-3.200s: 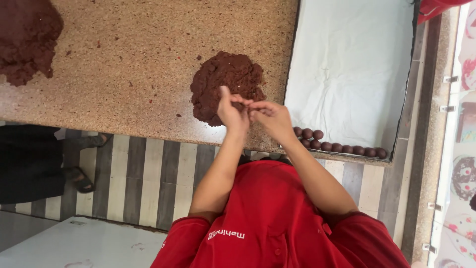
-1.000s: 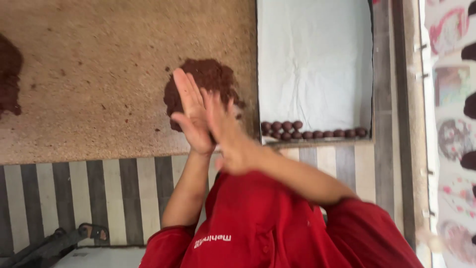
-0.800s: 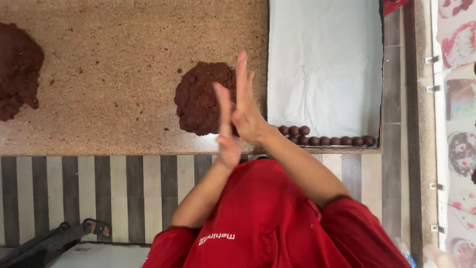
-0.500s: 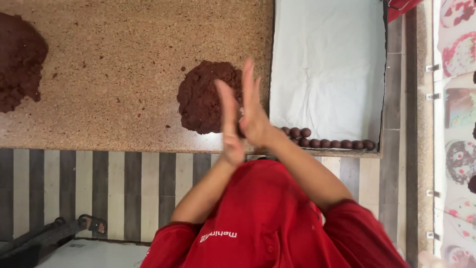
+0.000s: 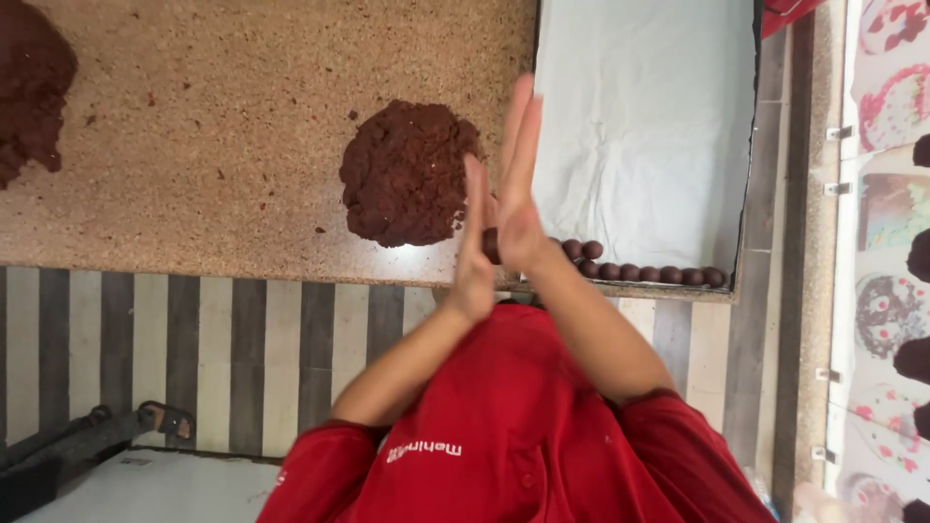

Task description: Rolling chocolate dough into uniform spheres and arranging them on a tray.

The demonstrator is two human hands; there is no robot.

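From up here I look down on a speckled stone counter (image 5: 194, 145) that fills most of the view, with a striped floor (image 5: 223, 339) below its edge. On the right sits a large baking tray (image 5: 746, 145) lined with pale paper (image 5: 649, 126), set close beside the work spot so that finished pieces need only a short reach. Next in size is the mound of dark brown dough (image 5: 407, 174) on the counter, just left of my hands, near enough to pinch from; a second brown heap (image 5: 34, 87) lies well apart at the far left edge.

My left hand (image 5: 475, 252) and right hand (image 5: 518, 184) are pressed palm to palm over the gap between mound and tray, fingers straight and laid flat together, the right set a little further forward than the left. A small dark lump of dough (image 5: 491, 244) shows between the heels of the palms, held there by the press of both hands, not by any curled finger. How round it is I cannot tell, since the palms cover most of it.

Smallest of all, a single row of brown balls (image 5: 644, 273) lines the near edge of the tray, touching one another, packed tight to save the paper beyond.
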